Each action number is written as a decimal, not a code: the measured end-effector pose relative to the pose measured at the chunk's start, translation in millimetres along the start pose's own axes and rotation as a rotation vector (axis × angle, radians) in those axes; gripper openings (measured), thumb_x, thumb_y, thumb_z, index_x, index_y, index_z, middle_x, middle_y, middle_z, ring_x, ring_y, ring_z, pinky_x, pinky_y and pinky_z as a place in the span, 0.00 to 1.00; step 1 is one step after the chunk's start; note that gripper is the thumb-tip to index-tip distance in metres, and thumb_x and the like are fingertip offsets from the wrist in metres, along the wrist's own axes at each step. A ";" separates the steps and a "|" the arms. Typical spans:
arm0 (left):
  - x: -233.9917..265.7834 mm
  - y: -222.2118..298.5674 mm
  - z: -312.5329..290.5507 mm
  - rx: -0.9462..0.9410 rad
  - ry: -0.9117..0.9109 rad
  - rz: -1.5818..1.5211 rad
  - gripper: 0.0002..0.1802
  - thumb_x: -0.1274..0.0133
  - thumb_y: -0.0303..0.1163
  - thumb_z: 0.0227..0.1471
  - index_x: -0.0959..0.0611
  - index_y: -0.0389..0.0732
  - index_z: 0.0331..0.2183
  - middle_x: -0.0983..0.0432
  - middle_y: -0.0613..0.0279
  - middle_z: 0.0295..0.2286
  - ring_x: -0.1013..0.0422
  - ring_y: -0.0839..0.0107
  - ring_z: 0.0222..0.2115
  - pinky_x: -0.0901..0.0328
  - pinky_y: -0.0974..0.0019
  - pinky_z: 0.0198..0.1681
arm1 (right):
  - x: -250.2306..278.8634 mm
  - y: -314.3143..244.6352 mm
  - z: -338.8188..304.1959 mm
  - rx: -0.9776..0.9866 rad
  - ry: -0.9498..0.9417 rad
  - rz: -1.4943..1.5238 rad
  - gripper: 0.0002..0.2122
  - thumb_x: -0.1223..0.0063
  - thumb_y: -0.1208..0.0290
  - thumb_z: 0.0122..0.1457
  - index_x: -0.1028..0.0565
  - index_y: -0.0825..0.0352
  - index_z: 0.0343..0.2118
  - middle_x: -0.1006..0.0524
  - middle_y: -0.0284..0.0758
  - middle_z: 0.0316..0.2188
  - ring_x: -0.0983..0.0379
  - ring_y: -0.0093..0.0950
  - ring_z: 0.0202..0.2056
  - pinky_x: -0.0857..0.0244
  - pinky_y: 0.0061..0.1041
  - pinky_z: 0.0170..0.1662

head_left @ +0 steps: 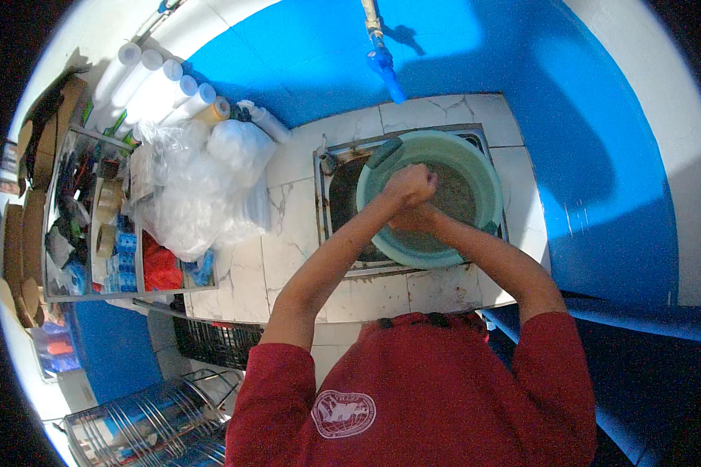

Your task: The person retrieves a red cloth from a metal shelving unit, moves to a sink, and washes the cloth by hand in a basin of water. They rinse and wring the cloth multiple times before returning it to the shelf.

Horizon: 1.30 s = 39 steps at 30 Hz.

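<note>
Left hand (410, 185) and right hand (413, 219) are together, any grip on an object undeterminable, over the basin (487, 187), which lies beneath them and extends rightward, the tap (384, 64) ahead.

basin (487, 187) | pale green, round | upright | sitting over sink (341, 198)
</note>
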<state>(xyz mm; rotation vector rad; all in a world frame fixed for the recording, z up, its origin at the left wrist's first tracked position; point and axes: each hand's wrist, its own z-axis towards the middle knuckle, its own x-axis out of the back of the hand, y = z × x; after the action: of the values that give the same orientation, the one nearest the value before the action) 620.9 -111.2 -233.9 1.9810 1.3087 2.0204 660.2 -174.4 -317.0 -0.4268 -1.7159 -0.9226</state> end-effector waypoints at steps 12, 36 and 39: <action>38.8 -13.9 -18.9 0.126 -0.326 -1.665 0.22 0.54 0.41 0.61 0.34 0.45 0.17 0.40 0.69 0.14 0.37 0.71 0.22 0.40 0.67 0.30 | 105.4 -4.3 -66.0 -0.315 0.848 0.693 0.07 0.47 0.70 0.58 0.26 0.64 0.37 0.27 0.41 0.40 0.29 0.40 0.45 0.34 0.39 0.53; 25.3 21.2 -109.2 -0.101 0.107 -1.095 0.21 0.47 0.41 0.60 0.23 0.33 0.47 0.25 0.63 0.42 0.30 0.75 0.42 0.36 0.68 0.48 | 131.2 14.8 -107.5 -1.136 1.171 1.575 0.13 0.40 0.75 0.57 0.27 0.69 0.45 0.23 0.32 0.34 0.27 0.21 0.36 0.33 0.21 0.42; 25.2 15.8 -106.3 -0.022 0.297 -1.230 0.16 0.49 0.39 0.61 0.20 0.35 0.41 0.23 0.68 0.35 0.31 0.80 0.33 0.35 0.71 0.39 | 140.8 15.0 -117.6 -1.256 0.922 1.622 0.12 0.42 0.74 0.58 0.27 0.69 0.43 0.24 0.29 0.28 0.28 0.19 0.31 0.34 0.20 0.37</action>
<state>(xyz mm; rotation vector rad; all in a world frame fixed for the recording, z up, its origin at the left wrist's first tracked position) 535.7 -163.7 -187.6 0.4738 1.8270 1.5907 697.4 -276.7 -168.6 -1.5303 0.4555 -0.5534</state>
